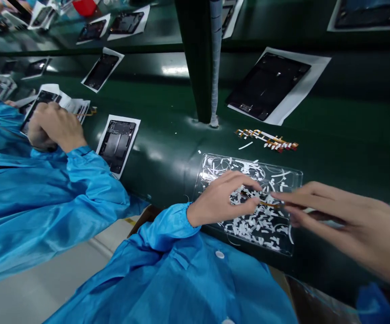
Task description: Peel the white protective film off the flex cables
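My left hand [223, 196] pinches one end of a thin orange flex strip [269, 204] over a clear plastic tray [292, 176] holding several white paper scraps. My right hand [346, 225], blurred, reaches in from the right; its thumb and forefinger close on the strip's other end. Both sleeves are blue. Beyond the tray lies a small row of more orange flex strips [268, 139] on the green belt [168, 135].
A dark tablet-like panel on white paper [269, 85] lies at back right. A smaller panel on paper [118, 143] sits left of the tray. A co-worker's hand [55, 126] in a blue sleeve rests on another panel. A green post [196, 58] rises mid-belt.
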The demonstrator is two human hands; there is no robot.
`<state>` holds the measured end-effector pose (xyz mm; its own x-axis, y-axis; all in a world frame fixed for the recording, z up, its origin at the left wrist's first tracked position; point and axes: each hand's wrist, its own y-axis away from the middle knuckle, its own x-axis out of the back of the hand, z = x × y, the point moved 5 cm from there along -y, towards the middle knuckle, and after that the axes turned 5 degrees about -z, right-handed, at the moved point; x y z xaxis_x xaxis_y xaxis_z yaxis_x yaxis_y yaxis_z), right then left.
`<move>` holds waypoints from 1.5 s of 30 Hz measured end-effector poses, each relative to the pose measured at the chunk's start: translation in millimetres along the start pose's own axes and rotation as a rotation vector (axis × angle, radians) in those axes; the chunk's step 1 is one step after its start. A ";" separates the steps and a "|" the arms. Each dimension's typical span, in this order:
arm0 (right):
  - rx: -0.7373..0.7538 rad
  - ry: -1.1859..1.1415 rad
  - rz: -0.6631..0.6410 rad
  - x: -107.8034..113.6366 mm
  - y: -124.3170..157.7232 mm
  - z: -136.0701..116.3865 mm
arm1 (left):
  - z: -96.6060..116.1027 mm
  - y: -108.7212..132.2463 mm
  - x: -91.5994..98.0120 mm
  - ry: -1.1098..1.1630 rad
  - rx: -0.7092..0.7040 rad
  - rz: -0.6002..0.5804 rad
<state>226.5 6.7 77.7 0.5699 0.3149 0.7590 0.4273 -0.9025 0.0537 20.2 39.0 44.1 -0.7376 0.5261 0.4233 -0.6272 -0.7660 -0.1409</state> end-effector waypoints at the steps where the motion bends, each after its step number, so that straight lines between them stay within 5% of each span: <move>1: 0.047 -0.027 -0.032 -2.3 -8.9 -4.9 | 5.1 -3.7 -1.1 0.061 -0.011 -0.013; 6: 0.105 -0.102 -0.011 -5.3 -30.3 -16.6 | 5.2 -12.5 -5.0 0.245 0.064 0.005; 13: 0.098 0.149 0.182 -2.2 -19.2 -30.7 | -4.4 -11.0 -2.1 0.331 0.101 0.137; 25: 0.142 0.446 0.223 -18.4 -21.4 -32.9 | 14.1 -5.3 -1.7 -0.117 -0.134 0.280; 29: 0.126 0.453 0.225 -24.2 -19.9 -28.4 | 14.5 -6.2 -2.6 -0.135 -0.110 0.268; 40: 0.132 0.499 0.327 -39.0 -19.5 -23.6 | 7.1 -8.1 0.2 0.057 0.004 0.226; 45: 0.064 0.563 0.336 -44.0 -20.0 -19.7 | -16.4 -14.9 -5.2 0.464 0.183 0.173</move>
<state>179.1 5.1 56.0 0.2325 -0.1980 0.9522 0.3409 -0.9003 -0.2705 29.3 53.8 29.4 -0.8858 0.4623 -0.0389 -0.4628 -0.8865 0.0024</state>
